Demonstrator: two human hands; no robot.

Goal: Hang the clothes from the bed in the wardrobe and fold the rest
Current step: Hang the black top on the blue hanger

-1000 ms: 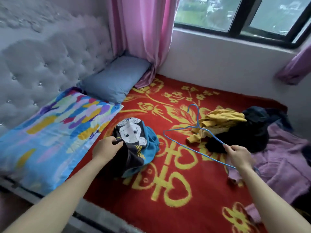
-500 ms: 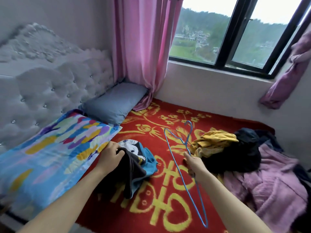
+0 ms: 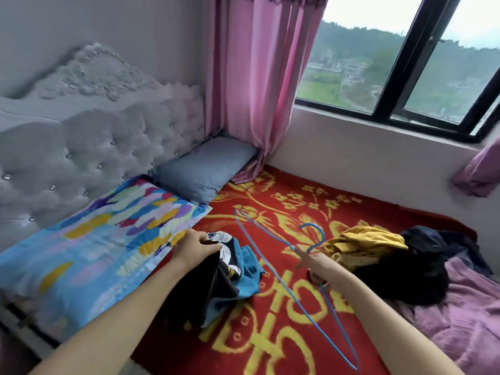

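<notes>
A blue-and-black shirt with a cartoon print [image 3: 235, 269] lies bunched on the red bed cover [image 3: 270, 334]. My left hand [image 3: 193, 249] grips its dark fabric near the print. My right hand [image 3: 315, 266] holds a thin blue wire hanger [image 3: 273, 266] near its neck, tilted above the bed, its hook pointing toward the window. To the right lies a pile with a yellow garment [image 3: 362, 244], a black garment [image 3: 405, 272] and a purple fleece [image 3: 465, 315].
A multicoloured pillow [image 3: 89, 247] and a grey-blue pillow [image 3: 205, 169] lie against the tufted grey headboard [image 3: 89, 152]. A pink curtain [image 3: 259, 77] hangs in the corner. A window [image 3: 405, 63] and its wall run along the far side of the bed.
My right hand has lifted the hanger off the clothes pile and swung it left, toward the shirt. The left hand keeps its grip on the shirt. The camera has tilted up.
</notes>
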